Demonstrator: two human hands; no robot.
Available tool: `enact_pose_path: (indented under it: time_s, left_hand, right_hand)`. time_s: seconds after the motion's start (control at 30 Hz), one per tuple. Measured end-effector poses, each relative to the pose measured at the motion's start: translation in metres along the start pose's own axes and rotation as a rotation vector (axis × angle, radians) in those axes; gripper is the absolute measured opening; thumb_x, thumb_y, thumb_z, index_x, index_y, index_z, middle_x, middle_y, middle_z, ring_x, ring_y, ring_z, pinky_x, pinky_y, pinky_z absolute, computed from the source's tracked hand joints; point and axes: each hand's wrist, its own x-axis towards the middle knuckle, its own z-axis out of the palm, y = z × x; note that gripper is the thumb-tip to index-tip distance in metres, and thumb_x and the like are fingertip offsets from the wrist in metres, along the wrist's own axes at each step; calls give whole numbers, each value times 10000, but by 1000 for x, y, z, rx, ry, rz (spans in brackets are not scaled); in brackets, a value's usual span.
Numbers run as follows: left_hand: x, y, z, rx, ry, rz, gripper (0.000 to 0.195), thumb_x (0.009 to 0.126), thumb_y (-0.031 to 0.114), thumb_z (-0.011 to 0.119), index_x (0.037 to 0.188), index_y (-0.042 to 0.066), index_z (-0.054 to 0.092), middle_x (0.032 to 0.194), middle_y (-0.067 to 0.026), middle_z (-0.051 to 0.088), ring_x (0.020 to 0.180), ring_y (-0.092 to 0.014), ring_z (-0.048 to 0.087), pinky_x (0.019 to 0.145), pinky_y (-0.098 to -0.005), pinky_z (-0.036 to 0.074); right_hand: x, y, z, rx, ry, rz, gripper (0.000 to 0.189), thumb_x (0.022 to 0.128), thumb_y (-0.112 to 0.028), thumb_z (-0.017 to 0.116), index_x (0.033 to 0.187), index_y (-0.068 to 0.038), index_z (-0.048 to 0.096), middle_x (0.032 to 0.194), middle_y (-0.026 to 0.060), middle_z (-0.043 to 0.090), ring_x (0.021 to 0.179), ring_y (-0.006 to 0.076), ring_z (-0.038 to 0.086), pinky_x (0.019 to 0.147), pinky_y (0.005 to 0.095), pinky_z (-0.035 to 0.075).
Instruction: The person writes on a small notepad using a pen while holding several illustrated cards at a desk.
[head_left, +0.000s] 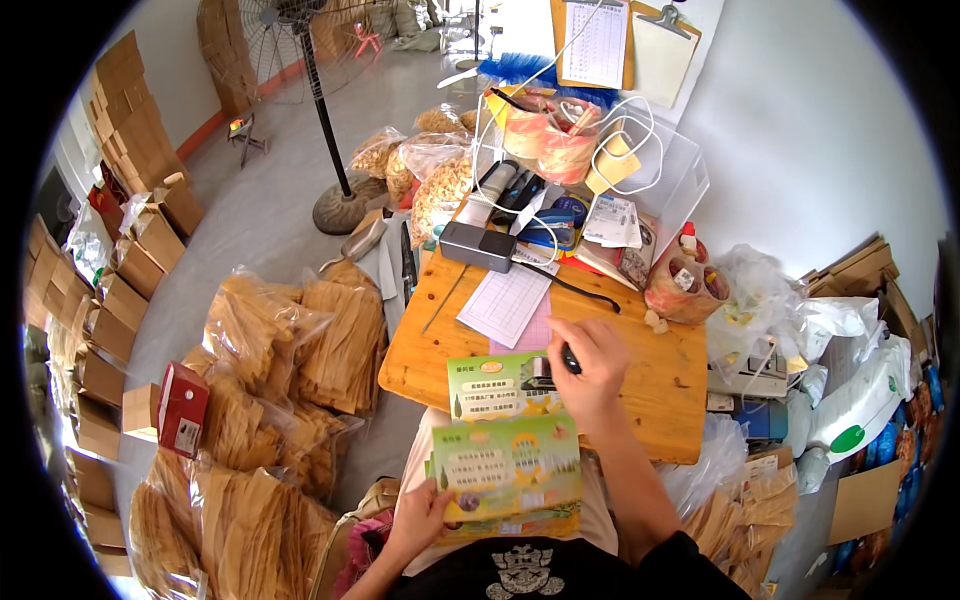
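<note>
My left hand (421, 517) holds a stack of green and yellow printed sheets (510, 457) over my lap, thumb on top. A matching printed sheet (480, 390) lies at the near edge of the wooden table (652, 382), partly overlapped by the stack. Above that sheet, my right hand (596, 364) grips a small black-handled tool (571, 360), which looks like a hand stamp. Its metal-looking end is over the sheet's right part; whether it touches cannot be told. Just beyond lie a white ruled form (506, 304) and a pink form (536, 322).
A grey power bank (478, 246) with cables, a blue stapler (551, 225) and tape rolls (566, 150) crowd the table's far side. More tape rolls (686, 281) stand at right. Bagged brown goods (255, 517) fill the floor at left, near a pedestal fan (326, 112).
</note>
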Motion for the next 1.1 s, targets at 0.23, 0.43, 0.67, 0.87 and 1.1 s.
enact_pose_path:
  time_s: [0.23, 0.43, 0.67, 0.87, 1.1]
  left_hand:
    - [-3, 11, -16, 757, 199, 185, 304, 860, 293, 724, 908, 24, 591, 692, -162, 657, 679, -383, 650, 617, -461, 500]
    - [66, 30, -24, 325, 345, 311, 308, 874, 306, 714, 844, 5, 660, 679, -144, 678, 653, -321, 676, 603, -443, 505]
    - [112, 25, -2, -55, 217, 192, 301, 867, 222, 752, 780, -56, 674, 607, -98, 665, 477, -162, 621, 469, -316, 468]
    - [113, 8, -2, -131, 215, 241, 224, 899, 120, 713, 777, -61, 661, 576, -37, 617, 445, -75, 530, 417, -270, 413]
    - [89, 4, 12, -293, 48, 274, 136, 965, 32, 570, 1009, -83, 627, 820, -27, 668, 687, -45, 573, 590, -232, 457]
  right_hand:
    - [-15, -5, 48, 77, -121, -93, 318, 693, 60, 721, 989, -53, 694, 702, 45, 550, 660, 228, 566, 629, 363, 443]
    - [-33, -5, 68, 111, -169, -23, 295, 677, 66, 726, 948, -45, 693, 697, 55, 528, 636, 244, 547, 604, 369, 437]
    - [-32, -7, 67, 152, -170, -18, 303, 688, 80, 711, 963, -45, 696, 720, 78, 568, 640, 269, 551, 612, 379, 447]
    - [23, -13, 14, 55, 33, 0, 333, 682, 74, 721, 989, -54, 719, 720, 72, 595, 645, 267, 578, 637, 373, 463]
    - [24, -3, -26, -81, 26, 19, 354, 658, 89, 713, 986, -44, 724, 738, 81, 596, 681, 276, 572, 639, 374, 455]
